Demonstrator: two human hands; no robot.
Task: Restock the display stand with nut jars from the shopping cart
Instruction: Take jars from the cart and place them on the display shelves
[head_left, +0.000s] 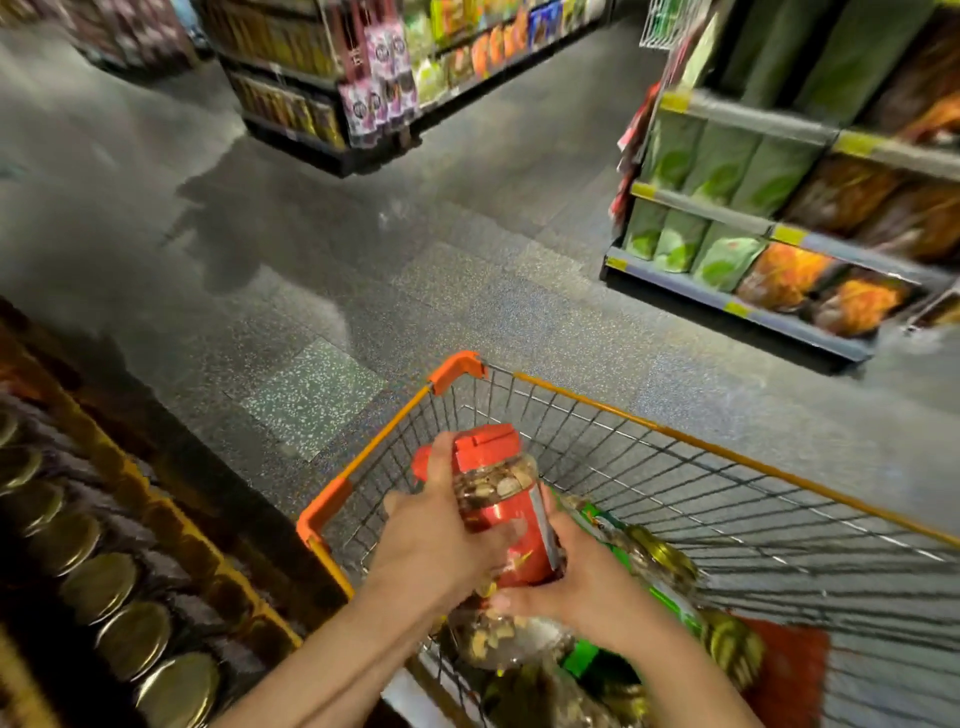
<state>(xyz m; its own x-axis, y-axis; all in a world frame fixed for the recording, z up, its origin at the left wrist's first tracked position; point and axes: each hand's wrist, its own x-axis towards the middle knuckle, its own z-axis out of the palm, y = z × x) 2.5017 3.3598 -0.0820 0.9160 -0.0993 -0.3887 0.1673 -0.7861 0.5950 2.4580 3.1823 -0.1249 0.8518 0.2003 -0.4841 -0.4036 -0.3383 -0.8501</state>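
My left hand (441, 525) and right hand (582, 577) both gripped red-lidded clear plastic nut jar (501, 499) above orange-rimmed wire shopping cart (727, 452); judged best: keep upright, clear rim before swinging to display stand (171, 525).

We see both hands holding a red-lidded nut jar (498, 499) above the shopping cart (675, 431): the left hand (436, 535) wraps its side, the right hand (576, 577) cups its base. More jars (660, 561) lie in the cart, and gold-lidded jars (98, 582) line the display stand (208, 545) at left.

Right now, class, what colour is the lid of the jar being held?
Red, on the jar's lid, clearest in the head view.
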